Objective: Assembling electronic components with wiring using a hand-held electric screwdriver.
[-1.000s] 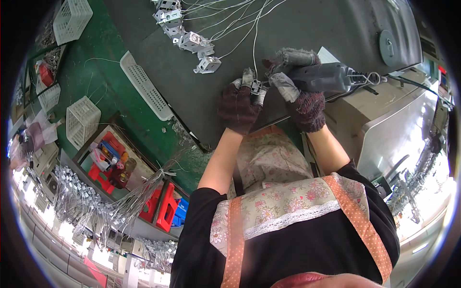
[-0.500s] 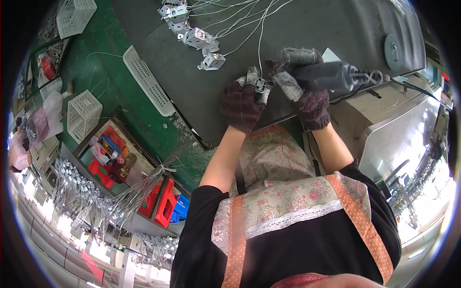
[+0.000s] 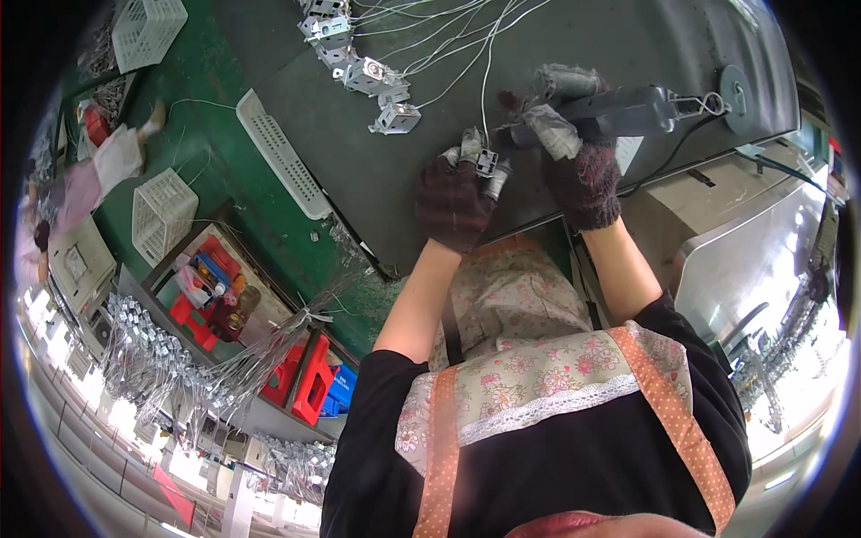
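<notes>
My left hand point(image 3: 453, 199), in a dark maroon knit glove with taped fingertips, pinches a small metal bracket point(image 3: 486, 163). A thin white wire point(image 3: 488, 90) runs up from that bracket across the table. My right hand point(image 3: 578, 166), gloved and taped the same way, is closed around a dark electric screwdriver point(image 3: 619, 113) lying almost level. Its tip end points left toward the bracket, with a small gap between them. At its other end sits a wire hanging loop, and a black cord trails down. Several metal brackets with wires point(image 3: 395, 118) lie in a row beyond my left hand.
The dark worktable point(image 3: 395, 170) has a round grey disc point(image 3: 737, 97) at its right. A white perforated tray point(image 3: 282, 154) runs along its left edge. White baskets point(image 3: 164, 215) stand on the green floor. Bundled wired parts point(image 3: 143, 359) lie at lower left, and another person moves at far left.
My right hand has drawn the screwdriver slightly up and away from the bracket. My left hand stays nearly in place, still pinching the bracket. The other person at far left has moved.
</notes>
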The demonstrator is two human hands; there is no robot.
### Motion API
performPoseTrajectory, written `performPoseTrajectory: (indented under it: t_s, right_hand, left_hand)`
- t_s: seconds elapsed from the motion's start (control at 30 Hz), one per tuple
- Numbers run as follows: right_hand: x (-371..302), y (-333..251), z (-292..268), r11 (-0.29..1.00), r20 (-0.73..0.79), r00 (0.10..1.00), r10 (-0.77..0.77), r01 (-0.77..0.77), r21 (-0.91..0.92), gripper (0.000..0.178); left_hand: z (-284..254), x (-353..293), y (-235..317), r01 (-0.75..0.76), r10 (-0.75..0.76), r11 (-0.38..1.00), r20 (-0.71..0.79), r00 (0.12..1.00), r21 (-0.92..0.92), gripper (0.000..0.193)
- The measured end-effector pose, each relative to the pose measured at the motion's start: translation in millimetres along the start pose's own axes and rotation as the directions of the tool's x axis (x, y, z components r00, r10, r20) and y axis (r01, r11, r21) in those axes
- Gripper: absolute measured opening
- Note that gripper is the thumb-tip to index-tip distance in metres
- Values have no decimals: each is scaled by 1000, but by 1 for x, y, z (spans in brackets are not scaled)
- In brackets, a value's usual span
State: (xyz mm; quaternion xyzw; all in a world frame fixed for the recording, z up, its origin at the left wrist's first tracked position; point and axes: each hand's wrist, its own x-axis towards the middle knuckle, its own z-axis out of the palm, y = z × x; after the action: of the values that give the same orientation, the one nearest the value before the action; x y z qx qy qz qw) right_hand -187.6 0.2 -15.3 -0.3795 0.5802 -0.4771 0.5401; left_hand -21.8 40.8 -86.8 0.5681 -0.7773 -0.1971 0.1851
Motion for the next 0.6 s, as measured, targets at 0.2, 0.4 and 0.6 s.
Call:
performPoseTrajectory:
  t_s: [0.2, 0.4, 0.6]
  right_hand:
    - [17, 5, 25, 994, -31, 994, -104, 103, -33, 25]
    - [11, 25, 1, 980, -50, 997, -51, 41, -193, 30]
    - [6, 20, 4, 997, -66, 995, -73, 74, 13, 35]
  left_hand:
    - [-24, -15, 33, -129, 131, 991, 270, 954, -28, 61]
    - [-33, 15, -41, 259, -194, 963, -478, 857, 72, 65]
    - [-34, 37, -26, 554, -553, 790, 84, 829, -264, 54]
